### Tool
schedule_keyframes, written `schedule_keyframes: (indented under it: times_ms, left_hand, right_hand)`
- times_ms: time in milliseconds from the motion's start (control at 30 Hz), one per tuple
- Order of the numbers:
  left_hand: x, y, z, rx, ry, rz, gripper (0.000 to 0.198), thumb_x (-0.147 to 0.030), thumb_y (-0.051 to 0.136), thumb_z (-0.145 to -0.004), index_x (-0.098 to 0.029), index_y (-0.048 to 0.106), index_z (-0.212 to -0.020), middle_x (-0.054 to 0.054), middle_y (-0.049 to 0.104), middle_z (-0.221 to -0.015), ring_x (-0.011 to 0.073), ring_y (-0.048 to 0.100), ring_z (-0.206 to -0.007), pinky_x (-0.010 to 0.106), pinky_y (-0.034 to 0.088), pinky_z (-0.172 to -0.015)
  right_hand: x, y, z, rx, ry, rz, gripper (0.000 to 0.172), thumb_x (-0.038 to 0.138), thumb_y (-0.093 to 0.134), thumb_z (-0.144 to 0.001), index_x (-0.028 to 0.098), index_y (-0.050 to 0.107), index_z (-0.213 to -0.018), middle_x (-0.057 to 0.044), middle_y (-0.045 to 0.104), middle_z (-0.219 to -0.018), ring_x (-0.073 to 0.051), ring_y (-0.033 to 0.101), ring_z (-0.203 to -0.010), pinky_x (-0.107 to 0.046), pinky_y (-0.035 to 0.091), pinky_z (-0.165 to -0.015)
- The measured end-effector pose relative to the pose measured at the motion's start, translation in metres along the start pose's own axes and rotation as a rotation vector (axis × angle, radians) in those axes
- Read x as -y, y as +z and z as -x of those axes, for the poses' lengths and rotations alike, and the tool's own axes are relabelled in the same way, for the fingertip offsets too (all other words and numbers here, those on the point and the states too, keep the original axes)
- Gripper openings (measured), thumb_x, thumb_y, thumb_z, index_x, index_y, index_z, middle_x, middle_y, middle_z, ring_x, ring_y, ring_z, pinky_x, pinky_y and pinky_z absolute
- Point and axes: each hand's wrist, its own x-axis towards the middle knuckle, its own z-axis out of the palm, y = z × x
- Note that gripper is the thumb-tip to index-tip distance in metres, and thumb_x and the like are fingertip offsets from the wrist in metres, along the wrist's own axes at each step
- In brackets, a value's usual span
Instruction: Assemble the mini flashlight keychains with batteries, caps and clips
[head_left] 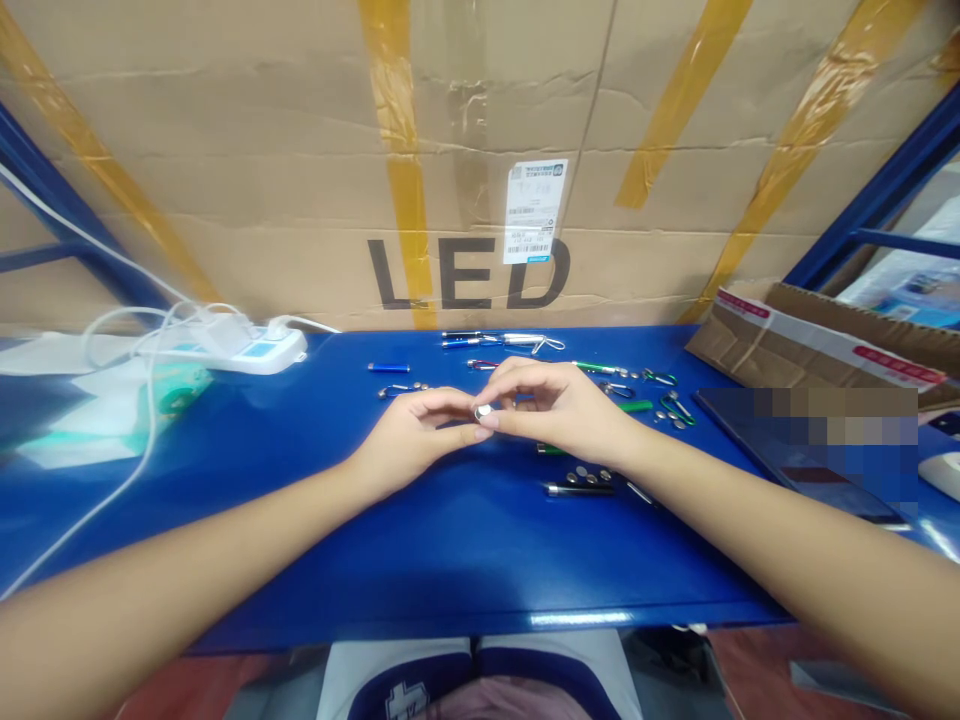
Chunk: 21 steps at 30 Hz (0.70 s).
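A small shiny silver disc that looks like a button cell [483,411] is between my fingertips over the middle of the blue table. My left hand [409,435] pinches it from the left with thumb and index finger. From the right, my right hand [566,408] closes thumb and fingers on it. Near my right hand lie a black tube with a silver end [579,490], several loose button cells [582,473], a green tube [636,406] and green carabiner clips [676,408]. A blue tube [388,368] and a blue carabiner [396,391] lie beyond my left hand.
A large taped cardboard box [300,180] stands behind the blue table [300,560]. At the left are a white power strip [277,350] with cables and a green-white packet [112,420]. At the right are an open carton [795,340] and a dark flat screen [757,440].
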Motion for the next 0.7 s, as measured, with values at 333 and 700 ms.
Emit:
schedule_keyframes:
  times_ms: [333, 700]
  left_hand:
    - [-0.0013, -0.0002, -0.0004, 0.013, -0.028, 0.032, 0.024, -0.026, 0.083, -0.073, -0.020, 0.077, -0.095, 0.002, 0.075, -0.100, 0.0160, 0.069, -0.098, 0.030, 0.052, -0.097]
    - [-0.0009, 0.0007, 0.0001, -0.016, -0.036, 0.023, 0.022, -0.027, 0.084, -0.071, -0.020, 0.077, -0.091, 0.001, 0.075, -0.099, 0.0164, 0.071, -0.097, 0.032, 0.054, -0.098]
  right_hand:
    - [-0.0018, 0.0012, -0.0015, 0.035, 0.024, -0.040, 0.018, 0.029, 0.081, -0.076, 0.023, 0.078, -0.092, -0.002, 0.060, -0.088, -0.015, 0.057, -0.082, -0.029, 0.048, -0.072]
    - [-0.0065, -0.0054, -0.0010, 0.111, 0.045, -0.015, 0.026, 0.026, 0.077, -0.078, 0.021, 0.072, -0.103, -0.003, 0.060, -0.096, -0.012, 0.054, -0.075, -0.027, 0.047, -0.067]
